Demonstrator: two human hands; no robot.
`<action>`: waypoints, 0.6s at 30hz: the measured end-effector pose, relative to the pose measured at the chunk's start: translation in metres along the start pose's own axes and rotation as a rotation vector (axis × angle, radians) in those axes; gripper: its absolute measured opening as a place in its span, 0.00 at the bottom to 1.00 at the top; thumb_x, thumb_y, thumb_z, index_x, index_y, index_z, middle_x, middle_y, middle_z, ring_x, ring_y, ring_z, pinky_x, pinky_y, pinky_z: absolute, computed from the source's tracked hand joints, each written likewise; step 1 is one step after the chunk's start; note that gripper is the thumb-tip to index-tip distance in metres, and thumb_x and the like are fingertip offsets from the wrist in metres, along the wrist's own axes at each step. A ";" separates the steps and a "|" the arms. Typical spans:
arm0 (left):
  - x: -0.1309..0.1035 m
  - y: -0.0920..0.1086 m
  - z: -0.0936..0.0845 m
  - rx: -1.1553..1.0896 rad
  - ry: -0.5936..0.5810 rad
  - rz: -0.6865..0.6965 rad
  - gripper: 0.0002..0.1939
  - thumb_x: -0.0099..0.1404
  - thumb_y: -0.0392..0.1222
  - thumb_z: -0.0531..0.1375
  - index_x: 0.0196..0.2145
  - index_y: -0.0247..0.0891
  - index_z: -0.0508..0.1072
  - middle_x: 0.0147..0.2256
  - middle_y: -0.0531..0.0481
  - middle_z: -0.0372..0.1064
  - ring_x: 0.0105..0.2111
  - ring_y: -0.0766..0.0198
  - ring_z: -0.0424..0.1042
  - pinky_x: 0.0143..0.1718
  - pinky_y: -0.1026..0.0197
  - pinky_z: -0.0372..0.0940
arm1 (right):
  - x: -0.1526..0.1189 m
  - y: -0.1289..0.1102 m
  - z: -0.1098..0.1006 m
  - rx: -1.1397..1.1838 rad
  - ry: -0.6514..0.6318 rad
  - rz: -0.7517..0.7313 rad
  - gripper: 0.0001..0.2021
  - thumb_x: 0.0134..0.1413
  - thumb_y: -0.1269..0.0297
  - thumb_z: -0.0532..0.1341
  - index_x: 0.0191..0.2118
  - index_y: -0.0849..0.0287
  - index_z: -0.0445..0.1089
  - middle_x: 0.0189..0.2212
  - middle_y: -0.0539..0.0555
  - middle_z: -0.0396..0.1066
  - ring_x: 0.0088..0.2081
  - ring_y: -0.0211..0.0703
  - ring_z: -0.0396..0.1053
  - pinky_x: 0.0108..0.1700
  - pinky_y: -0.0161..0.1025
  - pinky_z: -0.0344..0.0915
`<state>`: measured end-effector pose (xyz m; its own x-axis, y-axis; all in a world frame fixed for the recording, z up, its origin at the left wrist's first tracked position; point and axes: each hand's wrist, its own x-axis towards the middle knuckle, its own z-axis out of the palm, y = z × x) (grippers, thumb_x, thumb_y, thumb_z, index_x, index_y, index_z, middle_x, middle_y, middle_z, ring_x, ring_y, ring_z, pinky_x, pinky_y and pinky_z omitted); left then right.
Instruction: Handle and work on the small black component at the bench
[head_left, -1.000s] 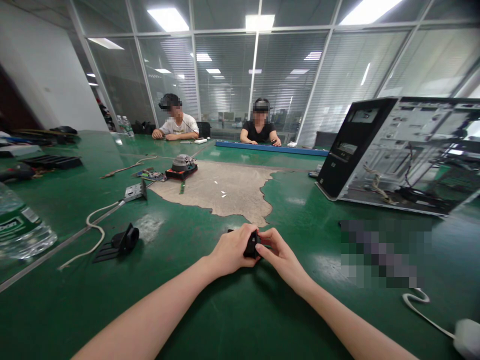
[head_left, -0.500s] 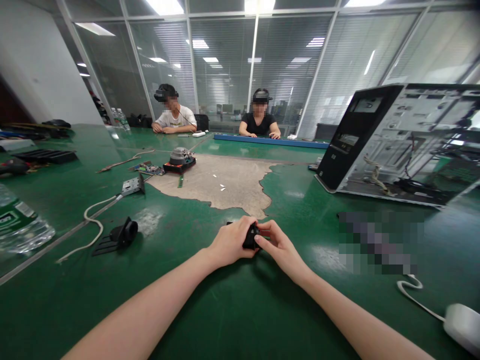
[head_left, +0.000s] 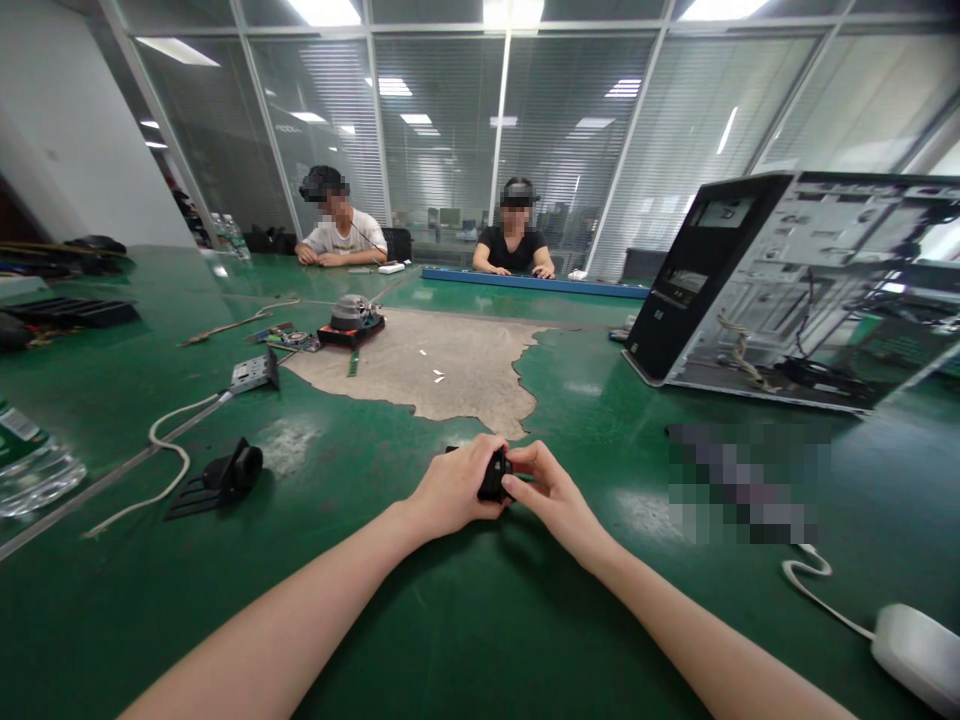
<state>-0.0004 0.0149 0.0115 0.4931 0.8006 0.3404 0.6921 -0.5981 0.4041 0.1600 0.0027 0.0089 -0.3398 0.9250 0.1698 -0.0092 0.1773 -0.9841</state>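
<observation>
A small black plastic part (head_left: 492, 478) is held between my two hands, low over the green table. My left hand (head_left: 454, 487) wraps round it from the left and covers much of it. From the right, the thumb and fingers of my right hand (head_left: 551, 485) pinch its end. What exact kind of part it is I cannot make out. Left of my hands on the table lies another black plastic piece (head_left: 225, 475) with a round collar and flat prongs.
An open computer case (head_left: 720, 280) stands at the right. A white device (head_left: 916, 650) with a cable lies at the front right, a water bottle (head_left: 34, 465) at the left. A round metal part on a dark base (head_left: 352, 322) sits farther back. Two people sit across the table.
The whole view has shifted slightly, with things appearing a little farther left. Both hands keep hold of the black part, with hardly any change in grip.
</observation>
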 end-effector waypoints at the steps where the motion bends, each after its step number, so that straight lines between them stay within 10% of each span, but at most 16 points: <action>1: 0.000 0.000 0.000 -0.001 0.005 0.000 0.26 0.50 0.42 0.59 0.46 0.42 0.54 0.43 0.50 0.61 0.39 0.58 0.66 0.35 0.60 0.60 | 0.000 0.000 0.000 0.004 0.009 -0.002 0.09 0.47 0.62 0.59 0.34 0.56 0.59 0.35 0.50 0.64 0.40 0.40 0.65 0.38 0.37 0.66; 18: 0.001 0.002 -0.002 0.007 0.006 -0.013 0.27 0.50 0.43 0.59 0.46 0.42 0.54 0.43 0.49 0.61 0.38 0.57 0.66 0.34 0.60 0.61 | 0.003 0.004 0.001 -0.005 0.048 -0.011 0.08 0.47 0.61 0.58 0.34 0.56 0.59 0.34 0.50 0.64 0.40 0.39 0.65 0.36 0.36 0.65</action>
<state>0.0002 0.0143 0.0140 0.4809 0.8080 0.3404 0.7018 -0.5875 0.4029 0.1580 0.0058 0.0054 -0.2940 0.9381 0.1830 -0.0081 0.1890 -0.9819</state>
